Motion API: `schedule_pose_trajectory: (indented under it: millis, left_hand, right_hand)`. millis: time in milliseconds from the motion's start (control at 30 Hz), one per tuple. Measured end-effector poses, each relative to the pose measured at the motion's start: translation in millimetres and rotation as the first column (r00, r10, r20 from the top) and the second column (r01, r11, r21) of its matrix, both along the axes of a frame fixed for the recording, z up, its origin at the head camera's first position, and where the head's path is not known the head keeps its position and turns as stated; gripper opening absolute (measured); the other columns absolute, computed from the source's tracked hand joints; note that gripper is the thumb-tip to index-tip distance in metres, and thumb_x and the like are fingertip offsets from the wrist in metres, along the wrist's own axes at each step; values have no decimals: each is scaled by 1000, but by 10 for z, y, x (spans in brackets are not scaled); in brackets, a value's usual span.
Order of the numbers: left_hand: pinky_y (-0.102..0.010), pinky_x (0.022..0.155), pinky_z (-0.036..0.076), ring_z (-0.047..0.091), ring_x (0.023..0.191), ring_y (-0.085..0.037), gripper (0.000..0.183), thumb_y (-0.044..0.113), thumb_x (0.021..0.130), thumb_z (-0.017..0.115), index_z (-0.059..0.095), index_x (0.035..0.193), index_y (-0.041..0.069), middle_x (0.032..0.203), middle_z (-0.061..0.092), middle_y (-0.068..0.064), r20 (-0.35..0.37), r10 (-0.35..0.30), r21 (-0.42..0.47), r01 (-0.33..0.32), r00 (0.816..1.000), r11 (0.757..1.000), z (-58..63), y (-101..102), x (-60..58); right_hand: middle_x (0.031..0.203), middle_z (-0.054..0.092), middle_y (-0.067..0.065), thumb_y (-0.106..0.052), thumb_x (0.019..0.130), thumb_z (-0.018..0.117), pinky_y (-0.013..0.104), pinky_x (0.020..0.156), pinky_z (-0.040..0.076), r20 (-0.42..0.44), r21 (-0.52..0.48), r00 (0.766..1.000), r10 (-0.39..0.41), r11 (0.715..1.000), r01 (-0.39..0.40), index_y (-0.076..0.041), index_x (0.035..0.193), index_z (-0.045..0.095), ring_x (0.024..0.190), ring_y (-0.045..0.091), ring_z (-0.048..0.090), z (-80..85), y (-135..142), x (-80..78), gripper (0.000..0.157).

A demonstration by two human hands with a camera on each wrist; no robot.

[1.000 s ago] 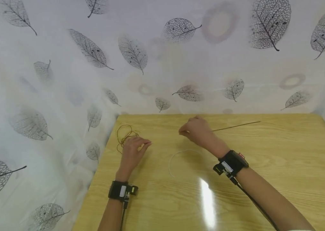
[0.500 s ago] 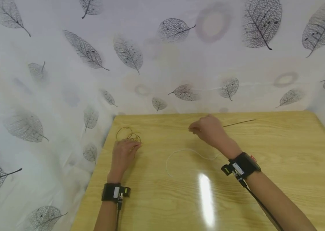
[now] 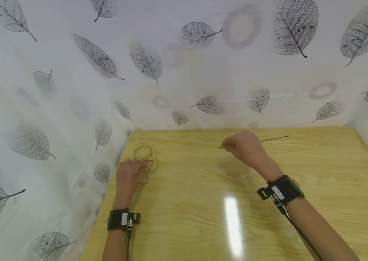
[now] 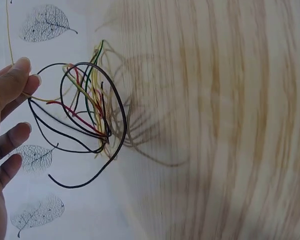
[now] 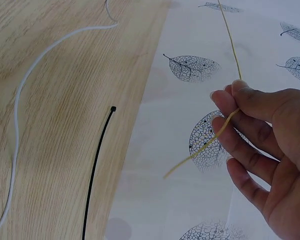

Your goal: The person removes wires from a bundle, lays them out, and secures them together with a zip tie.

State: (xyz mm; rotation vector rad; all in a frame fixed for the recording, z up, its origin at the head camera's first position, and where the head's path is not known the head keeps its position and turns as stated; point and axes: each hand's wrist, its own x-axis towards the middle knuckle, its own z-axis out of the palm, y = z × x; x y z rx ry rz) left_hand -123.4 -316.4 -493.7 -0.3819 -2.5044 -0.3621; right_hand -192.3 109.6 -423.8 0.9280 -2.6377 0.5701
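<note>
In the head view my left hand (image 3: 128, 177) is at the table's left side, beside a loose tangle of thin wires. Its thumb and fingertips pinch a yellow wire (image 4: 9, 35) right at that tangle of wires (image 4: 124, 110), which has black, red, green and yellow strands. My right hand (image 3: 248, 148) is near the back middle of the table. It pinches a yellow wire (image 5: 230, 40) between thumb and fingers, and a short free end sticks out below the fingertips in the right wrist view. The remaining right fingers are loosely bent.
A white cord (image 3: 200, 172) lies in a curve on the wooden table (image 3: 184, 224), in front of my right hand. A black cable tie (image 5: 95, 160) lies behind that hand. Leaf-patterned sheeting (image 3: 171, 72) rises along the back and left edges.
My left hand has moved left and slightly down, and now pinches the yellow wire at the tangle. My right hand has moved right, so the two hands are farther apart.
</note>
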Motion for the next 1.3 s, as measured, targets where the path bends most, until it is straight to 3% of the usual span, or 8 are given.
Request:
schedule_pose_trajectory:
  millis: [367, 633, 800, 1100, 1300]
  left_hand:
    - [-41, 65, 40, 57, 65, -21, 18, 16, 71, 85, 80, 89, 13, 86, 78, -4, -41, 18, 5, -17, 999, 1000, -26, -116, 32]
    - [-40, 64, 39, 55, 64, -20, 18, 18, 72, 85, 80, 89, 15, 87, 78, -4, -21, 35, 2, -35, 999, 999, -24, -174, 40]
    - [-42, 65, 40, 53, 62, -20, 19, 17, 70, 86, 80, 87, 14, 83, 78, -5, -42, 32, 8, -31, 999, 999, -46, -199, 37]
    - [-39, 60, 39, 52, 66, -20, 19, 17, 68, 87, 81, 85, 11, 74, 76, -4, -52, -7, 44, 9, 999, 999, -25, -106, -9]
    - [-38, 61, 40, 53, 66, -20, 18, 17, 68, 87, 81, 85, 12, 73, 76, -2, -46, -29, 36, 31, 999, 999, 13, 30, -44]
  right_hand:
    - [71, 75, -3, -12, 83, 75, 26, 38, 40, 1, -22, 998, -60, 998, 60, -14, 95, 80, 52, 12, 63, -70, 248, 54, 12]
    - [71, 75, -1, -18, 83, 77, 28, 39, 44, -17, -43, 994, -107, 993, 106, -17, 94, 79, 54, 14, 65, -95, 431, 86, 12]
    - [69, 74, -5, -21, 85, 75, 25, 36, 31, -3, -47, 990, -139, 989, 139, -19, 96, 79, 54, 11, 64, -132, 591, 106, 12]
    - [72, 74, -5, -24, 86, 74, 26, 37, 27, 76, -31, 977, -199, 979, 202, -20, 100, 79, 47, 8, 54, -199, 858, 208, 16]
    - [72, 74, -4, -23, 86, 74, 26, 36, 27, 52, -36, 974, -221, 974, 223, -18, 99, 79, 50, 10, 56, -219, 1032, 286, 16]
